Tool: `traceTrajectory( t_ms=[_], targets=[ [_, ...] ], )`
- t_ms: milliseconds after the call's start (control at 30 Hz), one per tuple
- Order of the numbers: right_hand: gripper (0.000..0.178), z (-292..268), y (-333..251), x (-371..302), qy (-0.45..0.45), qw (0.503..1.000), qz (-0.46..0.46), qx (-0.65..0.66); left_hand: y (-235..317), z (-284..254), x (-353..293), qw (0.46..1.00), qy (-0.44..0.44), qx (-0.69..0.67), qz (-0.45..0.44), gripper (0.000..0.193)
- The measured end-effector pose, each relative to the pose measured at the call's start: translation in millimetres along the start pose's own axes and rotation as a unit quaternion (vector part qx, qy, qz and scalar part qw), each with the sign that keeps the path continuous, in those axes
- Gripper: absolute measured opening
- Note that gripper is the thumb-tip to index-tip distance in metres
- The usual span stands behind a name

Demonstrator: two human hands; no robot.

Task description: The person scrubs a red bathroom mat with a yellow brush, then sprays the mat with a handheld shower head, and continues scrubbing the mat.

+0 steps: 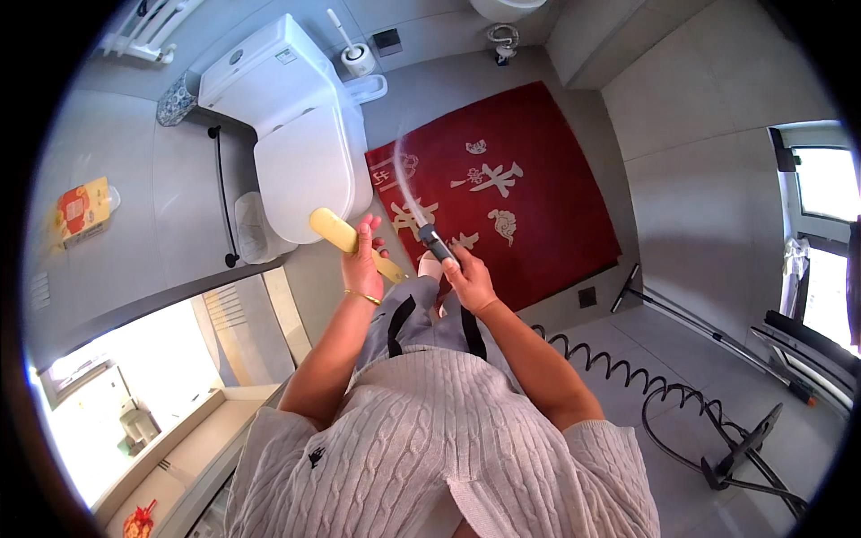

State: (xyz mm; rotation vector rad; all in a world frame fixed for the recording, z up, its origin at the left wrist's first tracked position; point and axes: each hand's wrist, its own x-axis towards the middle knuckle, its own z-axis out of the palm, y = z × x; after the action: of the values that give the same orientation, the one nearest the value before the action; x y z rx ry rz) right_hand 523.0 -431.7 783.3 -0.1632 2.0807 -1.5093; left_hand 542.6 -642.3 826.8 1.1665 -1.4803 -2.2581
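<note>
Grey tiled bathroom walls [700, 179], white toilet [303, 166] at far left, red patterned mat [547, 193] on grey floor tiles [619, 339], bright window [825, 184] at right

Blurred streak [406, 190], possibly water, off black tool [434, 242]

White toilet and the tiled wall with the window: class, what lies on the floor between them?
In the head view, a red mat with pale designs lies between the toilet and that wall, with a strip of grey floor along the wall.
</note>
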Motion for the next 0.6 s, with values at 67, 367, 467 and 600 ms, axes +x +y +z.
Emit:
traceTrajectory(
  t_ms=[67,367,467,600],
  targets=[
    [0.055,8.5,5.4,2.9,-0.002,1.000,-0.013,0.009,0.6,-1.8,-1.4,1.000,0.010,0.005,0.000,0.050],
    [0.054,-14.2,41.4,10.6,0.019,0.999,0.044,0.004,-4.1,-13.3,-4.3,0.999,0.034,0.014,0.005,0.048],
    [0.057,-31.4,56.4,6.8,0.072,0.996,0.042,0.021,-7.7,-4.6,-5.5,1.000,0.027,0.016,0.003,0.048],
    [0.056,-59.6,66.4,4.2,0.107,0.992,0.058,0.005,-8.0,8.0,-9.1,1.000,0.013,0.024,0.001,0.048]
  ],
)
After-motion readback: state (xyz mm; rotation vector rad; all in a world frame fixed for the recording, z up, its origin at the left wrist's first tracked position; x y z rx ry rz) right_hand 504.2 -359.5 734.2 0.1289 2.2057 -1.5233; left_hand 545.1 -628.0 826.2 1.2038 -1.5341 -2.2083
